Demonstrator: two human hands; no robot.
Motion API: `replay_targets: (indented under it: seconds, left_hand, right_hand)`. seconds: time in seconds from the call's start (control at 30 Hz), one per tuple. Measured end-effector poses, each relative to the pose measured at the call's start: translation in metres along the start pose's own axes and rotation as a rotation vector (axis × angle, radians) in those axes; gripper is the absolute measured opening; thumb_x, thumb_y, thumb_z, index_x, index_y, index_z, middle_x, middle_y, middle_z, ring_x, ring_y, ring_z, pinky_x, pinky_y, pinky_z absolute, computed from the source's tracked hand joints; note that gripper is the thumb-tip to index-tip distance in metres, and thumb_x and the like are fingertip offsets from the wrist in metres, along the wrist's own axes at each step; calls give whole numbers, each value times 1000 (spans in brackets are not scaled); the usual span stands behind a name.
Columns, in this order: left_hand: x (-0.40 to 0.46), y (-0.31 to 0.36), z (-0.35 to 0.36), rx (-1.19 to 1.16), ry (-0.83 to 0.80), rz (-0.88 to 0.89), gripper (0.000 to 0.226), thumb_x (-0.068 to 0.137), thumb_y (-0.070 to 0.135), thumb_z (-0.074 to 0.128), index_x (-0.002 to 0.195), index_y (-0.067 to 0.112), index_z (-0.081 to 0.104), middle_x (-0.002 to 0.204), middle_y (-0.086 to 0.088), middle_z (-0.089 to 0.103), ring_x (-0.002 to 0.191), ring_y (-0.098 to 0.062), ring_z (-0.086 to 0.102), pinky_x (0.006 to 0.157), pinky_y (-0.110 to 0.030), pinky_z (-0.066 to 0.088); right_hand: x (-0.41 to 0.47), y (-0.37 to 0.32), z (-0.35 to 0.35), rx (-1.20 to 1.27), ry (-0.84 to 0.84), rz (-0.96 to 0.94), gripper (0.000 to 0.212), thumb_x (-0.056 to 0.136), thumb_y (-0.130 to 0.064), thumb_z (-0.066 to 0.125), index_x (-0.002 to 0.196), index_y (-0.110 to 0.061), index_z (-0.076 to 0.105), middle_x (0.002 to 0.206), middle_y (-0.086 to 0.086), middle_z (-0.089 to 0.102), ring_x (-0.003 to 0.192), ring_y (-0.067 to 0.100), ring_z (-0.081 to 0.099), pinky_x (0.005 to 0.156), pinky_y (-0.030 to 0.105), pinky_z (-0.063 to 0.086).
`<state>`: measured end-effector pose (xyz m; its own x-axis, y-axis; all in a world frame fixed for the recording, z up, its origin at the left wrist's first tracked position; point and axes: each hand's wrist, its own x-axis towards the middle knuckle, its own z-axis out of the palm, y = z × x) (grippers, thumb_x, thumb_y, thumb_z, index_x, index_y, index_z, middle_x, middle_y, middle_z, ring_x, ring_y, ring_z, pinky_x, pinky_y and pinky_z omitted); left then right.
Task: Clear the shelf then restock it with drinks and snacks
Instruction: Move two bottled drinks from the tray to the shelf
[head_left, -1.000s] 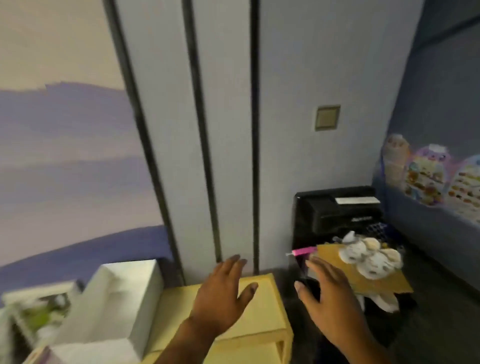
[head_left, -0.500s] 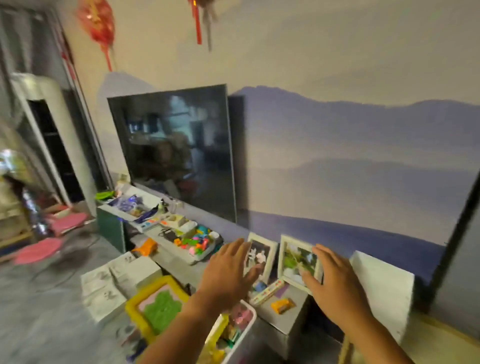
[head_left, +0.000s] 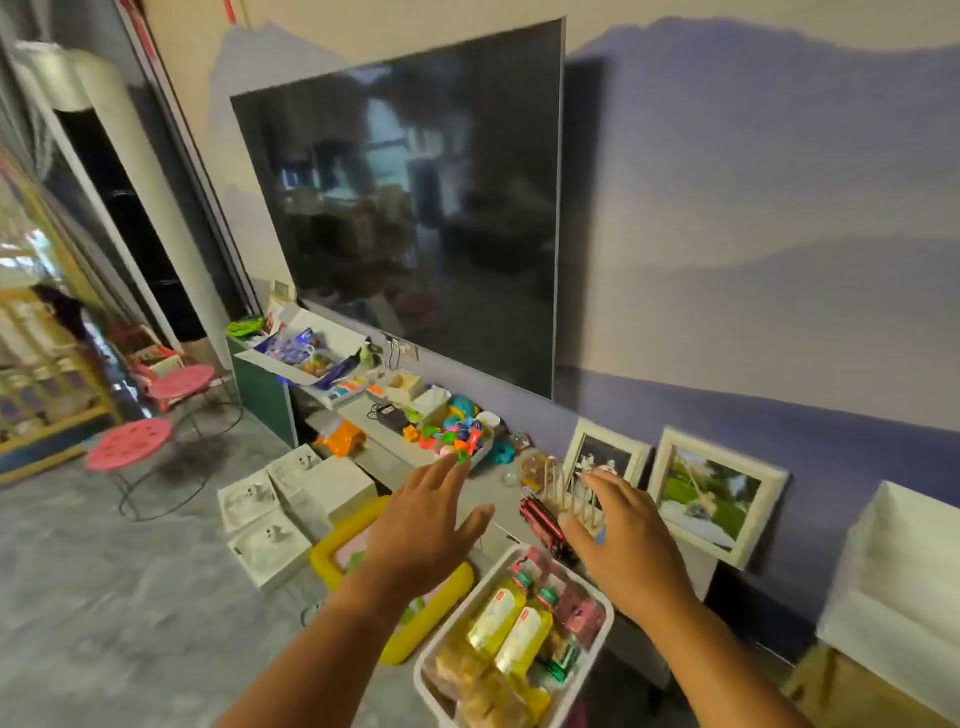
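Note:
A white basket (head_left: 602, 613) on the floor holds yellow drink bottles (head_left: 506, 621), pink bottles and snack packs (head_left: 467, 675). Behind it runs a low grey shelf (head_left: 493, 499) under a wall-mounted TV (head_left: 426, 208), cluttered with colourful toys (head_left: 457, 434), a wooden rack (head_left: 563, 493) and a red-black item (head_left: 540, 519). My left hand (head_left: 423, 530) hovers open above the basket's left side. My right hand (head_left: 626, 540) is open too, spread over the basket's far end and in front of the wooden rack. Neither hand holds anything.
Two framed pictures (head_left: 711, 491) lean on the wall at the shelf's right end. White boxes (head_left: 291, 499) and a yellow-rimmed board (head_left: 332, 551) lie on the floor to the left. Two pink stools (head_left: 130, 444) stand further left. A white box (head_left: 893, 577) sits at the right.
The view has swung left from the wall panels and yellow table to the TV shelf, then down toward the basket. Both hands stay open and raised in front.

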<state>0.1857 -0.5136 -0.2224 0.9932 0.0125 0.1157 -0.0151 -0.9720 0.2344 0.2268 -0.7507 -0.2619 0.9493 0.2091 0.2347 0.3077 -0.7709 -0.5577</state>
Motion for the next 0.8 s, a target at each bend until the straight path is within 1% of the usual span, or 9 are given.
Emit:
replay_targets:
  seconds: [0.27, 0.33, 0.4, 0.47, 0.5, 0.57, 0.63, 0.7, 0.8]
  left_hand:
    - [96, -42, 79, -35, -189, 110, 73, 93, 67, 37, 153, 28, 26, 162, 0, 26, 147, -21, 26, 116, -42, 33]
    - [107, -51, 104, -55, -239, 160, 80, 88, 74, 28, 152, 28, 29, 159, -1, 31, 145, -22, 30, 114, -40, 36]
    - [118, -61, 130, -70, -275, 229, 85, 84, 77, 23, 150, 25, 35, 156, -4, 36, 142, -23, 35, 111, -39, 39]
    - [128, -74, 158, -78, -324, 295, 83, 84, 75, 30, 148, 22, 38, 154, -7, 38, 141, -26, 37, 108, -39, 40]
    - [132, -80, 170, -70, -366, 324, 82, 84, 73, 34, 149, 23, 38, 154, -8, 37, 141, -27, 37, 107, -39, 41]
    - [141, -93, 197, -47, -430, 404, 82, 84, 72, 37, 150, 24, 35, 154, -9, 37, 140, -28, 38, 104, -41, 44]
    - [146, -107, 223, -40, -444, 470, 82, 84, 72, 39, 149, 24, 38, 149, -10, 44, 134, -31, 47, 96, -41, 51]
    - [149, -122, 255, -58, -495, 496, 81, 83, 69, 45, 148, 22, 40, 146, -10, 47, 129, -31, 52, 93, -40, 52]
    - [146, -142, 307, -125, -597, 472, 81, 82, 57, 66, 148, 20, 37, 146, -6, 45, 130, -28, 50, 98, -38, 47]
  right_hand:
    - [40, 46, 81, 39, -103, 278, 62, 93, -53, 57, 146, -26, 40, 149, -4, 46, 136, 17, 41, 105, 35, 45]
    - [37, 55, 101, 57, -135, 371, 62, 92, -53, 58, 146, -28, 40, 151, -5, 44, 138, 18, 40, 106, 37, 45]
    - [32, 60, 122, 67, -137, 441, 62, 90, -54, 61, 144, -29, 43, 147, -6, 48, 134, 17, 45, 105, 38, 47]
    - [24, 65, 147, 64, -140, 499, 62, 88, -53, 65, 141, -30, 46, 140, -6, 55, 127, 15, 52, 102, 35, 50]
    - [18, 67, 160, 62, -140, 526, 63, 87, -53, 66, 142, -31, 45, 139, -6, 55, 127, 13, 52, 102, 33, 50]
    - [5, 71, 186, 83, -135, 590, 68, 87, -58, 64, 145, -36, 39, 147, -8, 49, 132, 11, 48, 105, 32, 48]
    - [-5, 74, 209, 125, -147, 655, 73, 85, -66, 56, 149, -41, 31, 154, -11, 39, 135, 10, 44, 107, 35, 46]
    - [-12, 78, 235, 185, -178, 742, 77, 84, -62, 59, 151, -42, 26, 157, -9, 35, 135, 12, 44, 107, 37, 45]
    - [-23, 89, 283, 254, -183, 840, 85, 84, -53, 69, 152, -45, 18, 154, -8, 39, 133, 14, 47, 105, 35, 46]
